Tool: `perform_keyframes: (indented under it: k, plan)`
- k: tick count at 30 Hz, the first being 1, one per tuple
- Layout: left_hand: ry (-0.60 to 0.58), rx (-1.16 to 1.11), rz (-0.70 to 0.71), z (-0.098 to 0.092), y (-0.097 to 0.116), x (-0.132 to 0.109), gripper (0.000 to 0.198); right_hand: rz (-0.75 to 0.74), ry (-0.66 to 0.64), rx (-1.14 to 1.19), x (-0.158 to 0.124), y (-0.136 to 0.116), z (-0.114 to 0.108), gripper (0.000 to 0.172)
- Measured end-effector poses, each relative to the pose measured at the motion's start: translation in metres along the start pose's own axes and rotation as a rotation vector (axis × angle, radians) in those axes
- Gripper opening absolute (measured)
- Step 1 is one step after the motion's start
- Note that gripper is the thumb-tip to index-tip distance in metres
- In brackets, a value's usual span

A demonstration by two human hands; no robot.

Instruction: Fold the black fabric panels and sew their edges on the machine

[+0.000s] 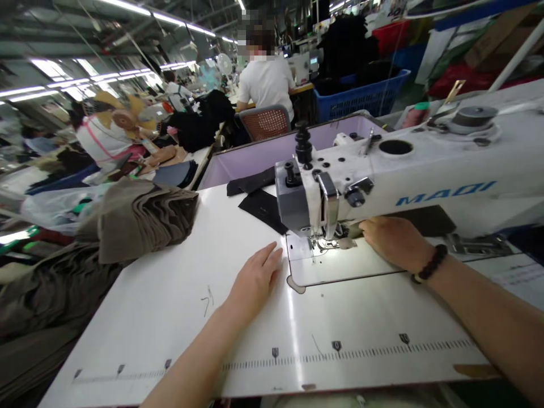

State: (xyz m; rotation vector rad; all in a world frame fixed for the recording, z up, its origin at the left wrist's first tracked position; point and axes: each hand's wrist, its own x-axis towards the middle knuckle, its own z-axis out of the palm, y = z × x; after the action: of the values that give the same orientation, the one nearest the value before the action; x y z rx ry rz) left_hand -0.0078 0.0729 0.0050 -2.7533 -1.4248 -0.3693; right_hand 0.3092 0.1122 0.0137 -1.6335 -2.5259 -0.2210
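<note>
My left hand (257,277) lies on the white sewing table with its fingers stretched out, the tips just left of the metal needle plate (340,266). Nothing shows in it. Beside the presser foot (327,242) of the sewing machine (408,170), my right hand (393,241) is closed, fingers bent and pinching the edge of a dark olive fabric piece (429,220). Most of that piece lies behind the hand, under the machine arm; the fingertips are partly hidden. Black fabric pieces (261,208) rest behind the needle head, at its left.
A folded stack of olive-brown fabric (144,218) stands on the table's left edge, with more fabric (55,306) piled below it. A printed ruler (306,358) runs along the front. Farther off are a seated person (267,82) and a blue basket (361,96) of black cloth.
</note>
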Motion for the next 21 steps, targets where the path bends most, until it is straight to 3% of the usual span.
perform_keyframes:
  k: [8, 21]
  plan:
    - [0.029, -0.031, 0.052, -0.013, 0.021, -0.014, 0.036, 0.045, -0.21, 0.012, 0.003, 0.007, -0.018, 0.025]
    - [-0.027, -0.105, 0.061, -0.017, 0.04, -0.013, 0.036, 0.053, -0.206, 0.287, 0.007, 0.024, -0.016, 0.028]
